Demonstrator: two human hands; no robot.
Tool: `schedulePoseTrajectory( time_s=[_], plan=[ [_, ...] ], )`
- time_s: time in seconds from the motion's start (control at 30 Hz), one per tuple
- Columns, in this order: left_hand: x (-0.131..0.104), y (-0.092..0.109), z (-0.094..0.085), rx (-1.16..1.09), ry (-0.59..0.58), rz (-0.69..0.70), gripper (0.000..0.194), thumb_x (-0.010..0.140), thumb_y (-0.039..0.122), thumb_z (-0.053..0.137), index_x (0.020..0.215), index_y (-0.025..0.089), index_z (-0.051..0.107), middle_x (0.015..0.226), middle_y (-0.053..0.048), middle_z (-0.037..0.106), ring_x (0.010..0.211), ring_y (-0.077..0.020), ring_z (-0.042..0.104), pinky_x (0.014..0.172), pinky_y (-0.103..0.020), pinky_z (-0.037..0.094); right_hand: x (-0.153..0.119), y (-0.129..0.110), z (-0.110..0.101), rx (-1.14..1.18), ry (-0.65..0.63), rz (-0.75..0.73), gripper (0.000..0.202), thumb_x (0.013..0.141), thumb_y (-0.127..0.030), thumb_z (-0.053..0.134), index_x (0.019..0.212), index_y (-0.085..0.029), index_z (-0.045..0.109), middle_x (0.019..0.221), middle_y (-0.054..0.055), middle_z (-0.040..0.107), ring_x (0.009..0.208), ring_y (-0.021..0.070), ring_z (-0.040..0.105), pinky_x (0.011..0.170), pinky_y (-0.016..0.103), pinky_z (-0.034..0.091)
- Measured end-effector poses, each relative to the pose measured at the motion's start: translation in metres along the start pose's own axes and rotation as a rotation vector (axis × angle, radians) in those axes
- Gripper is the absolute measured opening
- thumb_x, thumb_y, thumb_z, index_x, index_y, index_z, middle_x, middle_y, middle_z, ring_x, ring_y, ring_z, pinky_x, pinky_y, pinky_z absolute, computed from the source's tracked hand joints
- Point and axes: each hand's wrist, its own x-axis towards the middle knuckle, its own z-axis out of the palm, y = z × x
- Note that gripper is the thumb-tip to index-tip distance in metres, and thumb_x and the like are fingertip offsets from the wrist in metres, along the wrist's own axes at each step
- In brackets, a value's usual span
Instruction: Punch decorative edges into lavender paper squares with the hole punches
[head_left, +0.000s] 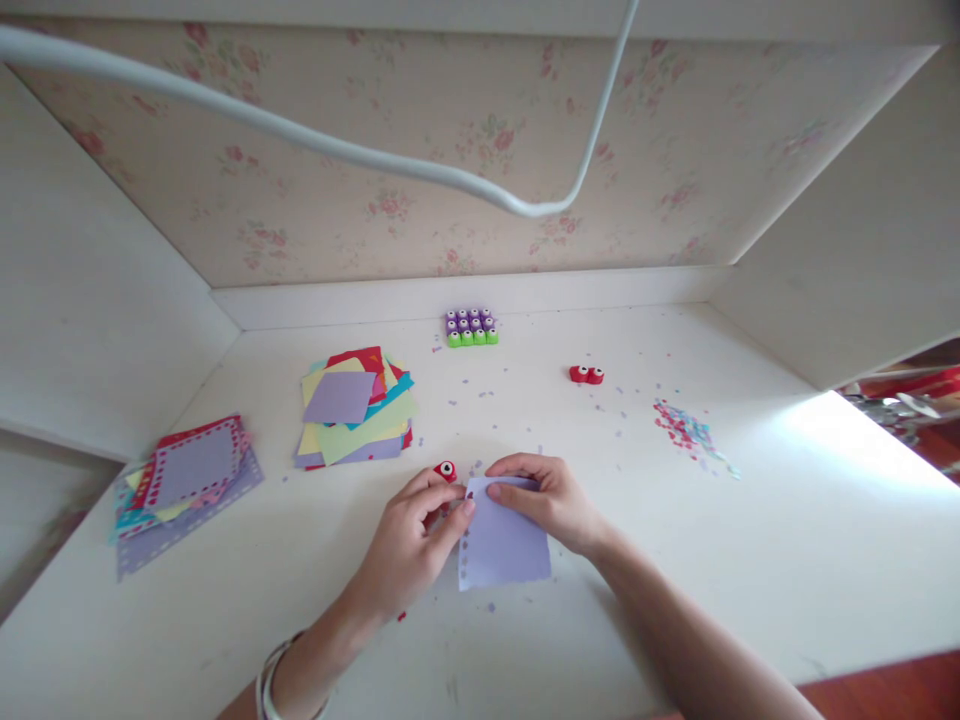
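A light purple paper sheet [510, 545] lies at the front middle, with a column of small punched holes down its left edge. My right hand [551, 500] pinches its top edge between thumb and fingers. At the sheet's upper left corner, my left hand [420, 535] is closed, thumb and fingertips together by the paper's edge; what is between them is mostly hidden. Just beyond the left fingers sits a small red punch [445, 470] with a white and black top. A dark red bit shows at the sheet's corner.
Stacked coloured papers [349, 410] lie left of centre, and a pile of hole-edged papers [191, 470] is farther left. Purple and green punches [471, 327] stand near the back wall. Two red punches [586, 374] and a confetti heap [686, 428] are at the right.
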Motion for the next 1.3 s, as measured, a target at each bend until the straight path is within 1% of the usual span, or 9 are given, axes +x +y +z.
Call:
schedulePoseTrajectory(
  time_s=[0.23, 0.47, 0.57, 0.7, 0.87, 0.97, 1.07, 1.17, 1.3],
  plan=[
    [-0.001, -0.002, -0.003, -0.068, -0.067, -0.022, 0.02, 0.092, 0.037, 0.056, 0.09, 0.022, 0.069, 0.088, -0.004, 0.062, 0.074, -0.0151, 0.059, 0.059, -0.024, 0.05, 0.0, 0.001, -0.002, 0.006, 0.005, -0.011, 0.022, 0.076, -0.036, 0.074, 0.089, -0.019, 0.074, 0.086, 0.004, 0.073, 0.074, 0.0159, 0.064, 0.064, 0.027, 0.049],
    [0.003, -0.002, -0.004, -0.166, -0.095, -0.085, 0.024, 0.094, 0.037, 0.053, 0.087, 0.02, 0.067, 0.089, -0.004, 0.061, 0.087, -0.0175, 0.059, 0.071, -0.027, 0.049, 0.0, -0.001, -0.003, 0.021, -0.006, 0.004, 0.025, 0.075, -0.038, 0.074, 0.089, -0.017, 0.074, 0.084, 0.005, 0.071, 0.072, 0.0153, 0.063, 0.061, 0.026, 0.048],
    [0.002, -0.002, -0.003, -0.183, -0.103, -0.112, 0.022, 0.093, 0.038, 0.054, 0.095, 0.021, 0.067, 0.096, -0.005, 0.061, 0.089, -0.0176, 0.058, 0.072, -0.026, 0.048, 0.0, -0.002, -0.003, 0.002, -0.019, -0.004, 0.025, 0.077, -0.038, 0.073, 0.09, -0.017, 0.073, 0.086, 0.006, 0.072, 0.076, 0.0164, 0.064, 0.064, 0.026, 0.049],
    [0.001, -0.004, -0.003, -0.176, -0.103, -0.113, 0.022, 0.092, 0.039, 0.055, 0.091, 0.02, 0.067, 0.098, -0.005, 0.061, 0.089, -0.0176, 0.058, 0.072, -0.026, 0.047, 0.0, -0.002, -0.003, -0.009, -0.011, -0.017, 0.024, 0.077, -0.037, 0.073, 0.091, -0.018, 0.073, 0.09, 0.006, 0.072, 0.08, 0.0179, 0.065, 0.07, 0.029, 0.051],
    [0.002, -0.004, -0.004, -0.16, -0.107, -0.108, 0.023, 0.094, 0.038, 0.052, 0.089, 0.019, 0.065, 0.093, -0.004, 0.06, 0.086, -0.0167, 0.056, 0.072, -0.026, 0.045, -0.002, -0.001, -0.005, -0.114, -0.083, -0.064, 0.025, 0.08, -0.034, 0.072, 0.1, -0.02, 0.072, 0.101, 0.006, 0.073, 0.09, 0.0205, 0.067, 0.08, 0.033, 0.054],
    [0.002, -0.002, -0.004, -0.142, -0.138, -0.097, 0.024, 0.094, 0.037, 0.051, 0.083, 0.019, 0.063, 0.086, -0.002, 0.058, 0.082, -0.0157, 0.055, 0.071, -0.025, 0.043, -0.003, -0.003, -0.009, -0.221, -0.109, -0.153, 0.039, 0.08, -0.032, 0.072, 0.117, -0.022, 0.066, 0.108, 0.007, 0.072, 0.095, 0.0216, 0.068, 0.086, 0.037, 0.055],
    [0.002, 0.0, -0.003, -0.128, -0.177, -0.103, 0.023, 0.094, 0.036, 0.051, 0.084, 0.019, 0.063, 0.086, -0.002, 0.06, 0.081, -0.0154, 0.056, 0.07, -0.026, 0.043, -0.004, -0.006, -0.011, -0.356, -0.195, -0.38, 0.056, 0.082, -0.03, 0.072, 0.135, -0.025, 0.054, 0.129, 0.01, 0.062, 0.116, 0.0238, 0.06, 0.1, 0.043, 0.049],
    [0.002, -0.001, -0.001, -0.111, -0.198, -0.1, 0.021, 0.094, 0.035, 0.052, 0.086, 0.02, 0.064, 0.089, -0.002, 0.063, 0.084, -0.016, 0.057, 0.073, -0.027, 0.043, -0.004, -0.01, -0.009, -0.477, -0.253, -0.554, 0.044, 0.087, -0.027, 0.067, 0.13, -0.026, 0.059, 0.134, 0.009, 0.059, 0.124, 0.0227, 0.053, 0.107, 0.043, 0.042],
    [0.003, -0.005, 0.002, -0.07, -0.219, -0.06, 0.02, 0.094, 0.032, 0.053, 0.083, 0.019, 0.065, 0.087, -0.002, 0.063, 0.086, -0.0163, 0.058, 0.077, -0.028, 0.043, -0.005, -0.013, -0.004, -0.518, -0.253, -0.592, 0.022, 0.091, -0.023, 0.061, 0.112, -0.024, 0.069, 0.113, 0.006, 0.07, 0.107, 0.0189, 0.062, 0.102, 0.04, 0.046]
  ],
)
